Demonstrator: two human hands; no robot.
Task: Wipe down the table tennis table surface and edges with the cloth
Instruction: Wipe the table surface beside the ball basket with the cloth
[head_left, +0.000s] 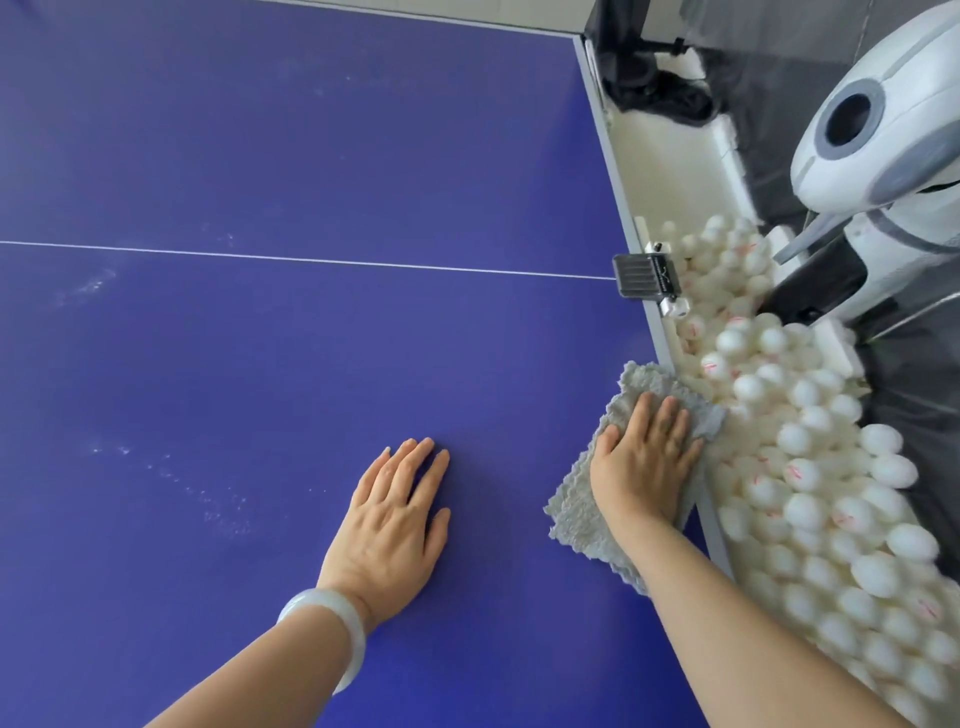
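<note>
The cloth, grey and nubbly, lies flat on the blue table at its right side. One corner seems to reach over the grey edge to the heap of white balls in the trough beside it. Your right hand lies on top of the cloth with straight fingers, pressing down and not gripping. Your left hand is spread flat on the bare surface just beside it and holds nothing (the pale bracelet sits at that wrist).

Several things could go wrong from here:

- **Cloth slipping:** a cloth held only by the palm can slip or bunch if you push fast, and the hand would then slide on without it.
- **Balls at the edge:** a loose corner dragged along the edge could flick balls out of the trough or pull them onto the table.
- **The clamp:** further along the same edge sits a black clamp, near where the white line ends. The fabric would likely catch on it if you run straight through.
- **Missed dust:** pale dusty smears show well to the left. Working only the rim would leave them.
- **Fresh prints:** your bracing palm may leave new marks on the blue.
</note>
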